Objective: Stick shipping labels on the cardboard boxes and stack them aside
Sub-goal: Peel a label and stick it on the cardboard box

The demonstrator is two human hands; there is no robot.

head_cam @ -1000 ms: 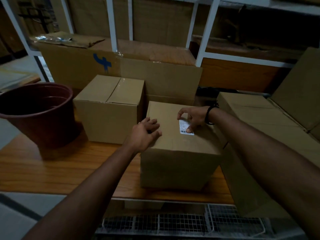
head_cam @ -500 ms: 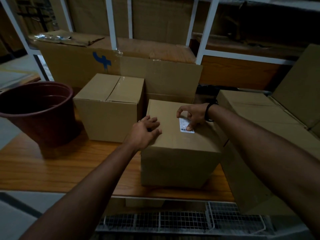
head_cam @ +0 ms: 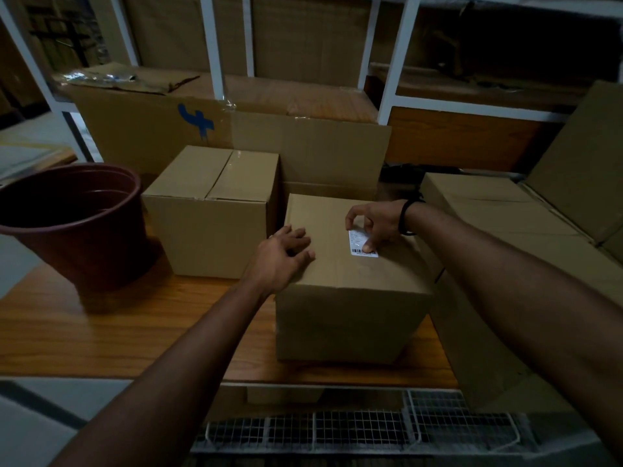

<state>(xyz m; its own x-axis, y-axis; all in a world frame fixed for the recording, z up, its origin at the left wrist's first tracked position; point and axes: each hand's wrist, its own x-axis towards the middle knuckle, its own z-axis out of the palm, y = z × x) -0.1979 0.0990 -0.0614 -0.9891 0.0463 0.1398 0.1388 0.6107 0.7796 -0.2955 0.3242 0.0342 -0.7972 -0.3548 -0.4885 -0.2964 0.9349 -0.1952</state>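
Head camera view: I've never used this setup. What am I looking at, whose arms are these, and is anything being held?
There is no machine here. The picture comes from one wide-angle camera worn on a person's head, looking forward and down, so the two bare arms are the wearer's own. On the wooden table stands a closed cardboard box. The left hand lies flat on the box's top near its left edge. The right hand, with a dark band at the wrist, has its fingertips on a white shipping label on the box top. Neither hand grips anything. A second box stands behind to the left, beside a dark red plant pot. More cardboard is stacked to the right.
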